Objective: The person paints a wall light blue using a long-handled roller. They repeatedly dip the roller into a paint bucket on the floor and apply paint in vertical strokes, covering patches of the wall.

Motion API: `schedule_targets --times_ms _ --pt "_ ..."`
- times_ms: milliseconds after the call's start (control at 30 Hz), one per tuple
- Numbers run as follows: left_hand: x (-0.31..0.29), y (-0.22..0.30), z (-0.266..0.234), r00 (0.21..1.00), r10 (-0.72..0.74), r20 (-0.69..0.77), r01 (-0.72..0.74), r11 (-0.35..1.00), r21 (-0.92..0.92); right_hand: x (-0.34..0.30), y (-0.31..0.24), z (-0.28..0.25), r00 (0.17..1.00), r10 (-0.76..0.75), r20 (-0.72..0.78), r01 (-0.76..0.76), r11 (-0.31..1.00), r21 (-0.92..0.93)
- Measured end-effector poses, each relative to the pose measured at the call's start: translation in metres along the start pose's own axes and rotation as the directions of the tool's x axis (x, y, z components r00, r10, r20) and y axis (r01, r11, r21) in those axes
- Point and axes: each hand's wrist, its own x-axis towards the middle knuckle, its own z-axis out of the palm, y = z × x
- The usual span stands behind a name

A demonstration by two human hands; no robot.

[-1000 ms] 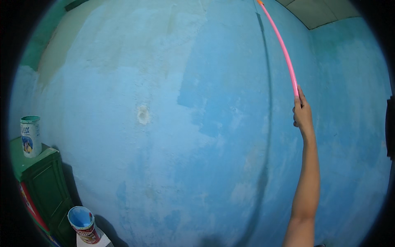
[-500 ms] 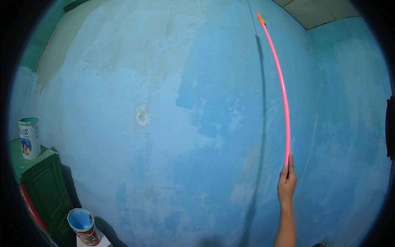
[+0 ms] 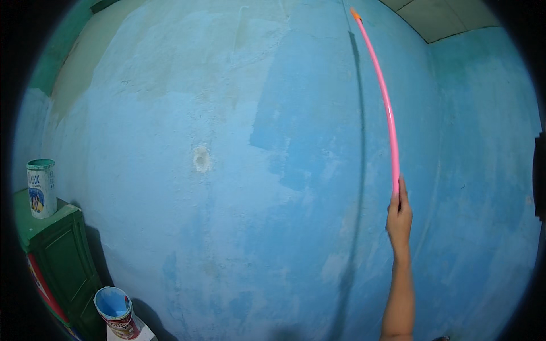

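My right hand (image 3: 400,213) is closed around the lower part of a long pink pole (image 3: 387,102), with its index finger stretched up along it. The pole rises steeply and leans a little left, ending in an orange piece (image 3: 356,14) near the top edge. Whatever lies beyond that piece is cut off by the top of the picture. Behind it stands a blue wall (image 3: 318,221) with patches of lighter and darker paint, and the pole's shadow falls on it. My left hand is out of sight.
At the left stands a green cabinet (image 3: 62,261) with a white, paint-smeared can (image 3: 41,196) on top. A bucket of blue paint (image 3: 116,324) rests on a white surface beside it. A pale, rough hole (image 3: 202,159) marks the wall. The ceiling (image 3: 443,17) shows at upper right.
My right hand and the pink pole have moved upward, so more of my forearm shows. The orange piece is now closer to the top edge and slightly further left.
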Motion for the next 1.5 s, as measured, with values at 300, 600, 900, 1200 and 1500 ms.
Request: schedule_targets --times_ms 300,600,900,1200,1500 --pt "-0.008 -0.036 -0.023 0.999 -0.039 0.029 0.041 0.997 -0.068 0.082 -0.026 0.022 0.991 -0.100 -0.088 0.104 0.994 0.046" --pt "-0.036 -0.020 -0.021 0.996 -0.089 0.030 0.092 0.984 -0.149 -0.061 0.019 -0.008 0.992 0.106 -0.068 -0.096 0.985 0.143" --pt "-0.034 -0.007 -0.029 0.988 -0.151 -0.017 0.149 0.985 -0.086 -0.071 0.040 -0.015 0.993 0.114 -0.033 -0.110 0.989 0.098" --pt "-0.026 -0.019 -0.018 0.992 -0.124 -0.002 0.122 0.979 -0.164 0.091 0.014 -0.009 0.999 -0.003 -0.050 0.006 0.998 0.061" --pt "-0.037 -0.045 -0.031 0.986 -0.168 -0.013 0.163 0.969 -0.188 0.170 -0.010 -0.014 0.998 0.065 -0.014 -0.063 0.992 0.105"
